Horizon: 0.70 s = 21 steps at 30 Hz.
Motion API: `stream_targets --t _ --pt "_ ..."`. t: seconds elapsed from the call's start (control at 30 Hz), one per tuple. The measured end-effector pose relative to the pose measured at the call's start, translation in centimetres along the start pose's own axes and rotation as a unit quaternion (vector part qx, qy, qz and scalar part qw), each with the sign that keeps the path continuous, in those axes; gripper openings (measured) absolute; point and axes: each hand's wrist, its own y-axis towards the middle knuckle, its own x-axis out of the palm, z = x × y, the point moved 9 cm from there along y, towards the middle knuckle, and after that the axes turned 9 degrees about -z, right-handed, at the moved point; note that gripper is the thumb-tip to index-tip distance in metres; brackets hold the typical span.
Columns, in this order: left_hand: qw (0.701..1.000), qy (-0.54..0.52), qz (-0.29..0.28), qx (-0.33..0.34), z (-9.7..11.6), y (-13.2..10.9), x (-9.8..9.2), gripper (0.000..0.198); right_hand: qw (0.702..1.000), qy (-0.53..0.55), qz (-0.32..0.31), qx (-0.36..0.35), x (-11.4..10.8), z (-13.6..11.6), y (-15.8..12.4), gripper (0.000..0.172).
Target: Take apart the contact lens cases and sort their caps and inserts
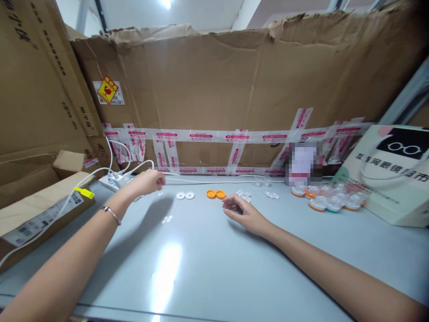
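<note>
My left hand (pixel 149 181) reaches far out over the grey table (pixel 208 268), fingers curled together near a tiny white piece (pixel 160 193); what it grips, if anything, is hidden. My right hand (pixel 243 213) rests on the table with fingers bent in a pinch beside small white packets (pixel 244 194). Between the hands lie two white round caps (pixel 185 195), two orange round caps (pixel 216 194) and a small white pair (pixel 166 219).
A white power strip (pixel 114 180) with cables sits at the left. Cardboard boxes (pixel 36 210) and a taped cardboard wall (pixel 214 98) enclose the table. A cluster of clear round cases (pixel 330 199) and a white box (pixel 395 174) stand at the right.
</note>
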Motion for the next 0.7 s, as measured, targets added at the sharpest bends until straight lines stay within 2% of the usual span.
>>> stream_targets --t 0.07,0.13,0.27,0.33,0.4,0.47,0.53,0.6,0.67,0.7 --pt "0.999 0.018 -0.026 -0.026 -3.0 0.5 0.8 0.019 1.0 0.001 0.008 0.003 -0.3 0.0 0.0 0.026" --pt "0.999 0.03 -0.034 -0.03 -4.2 1.1 1.8 0.019 1.0 0.0 0.018 0.004 -0.7 -0.1 -0.1 0.025" --pt "0.998 0.051 -0.039 -0.028 -4.0 2.0 3.4 0.023 0.999 -0.022 0.041 0.002 -1.7 -0.5 -0.2 0.025" --pt "0.997 0.061 -0.036 -0.03 -3.7 2.3 3.7 0.023 0.997 -0.03 0.068 0.002 -3.3 -0.7 -0.2 0.026" --pt "0.997 0.068 -0.029 -0.031 -3.6 2.4 3.7 0.023 0.993 -0.029 0.117 0.002 -6.2 -0.7 -0.4 0.026" --pt "0.997 0.07 -0.025 -0.03 -3.6 2.5 3.7 0.024 0.981 -0.039 0.188 0.015 -10.5 -0.3 -1.4 0.025" --pt "0.997 0.069 -0.022 -0.028 -3.5 2.6 3.8 0.024 0.956 -0.1 0.267 0.06 -15.5 0.5 -3.3 0.022" --pt "0.997 0.067 -0.022 -0.026 -3.5 2.5 3.8 0.024 0.916 -0.207 0.301 0.167 -19.9 2.4 -5.6 0.018" --pt "0.997 0.065 -0.024 -0.025 -3.5 2.5 3.8 0.023 0.859 -0.301 0.285 0.3 -23.1 4.9 -7.9 0.013" --pt "0.997 0.063 -0.026 -0.024 -3.4 2.5 3.8 0.023 0.838 -0.324 0.258 0.355 -24.0 6.3 -8.8 0.017"
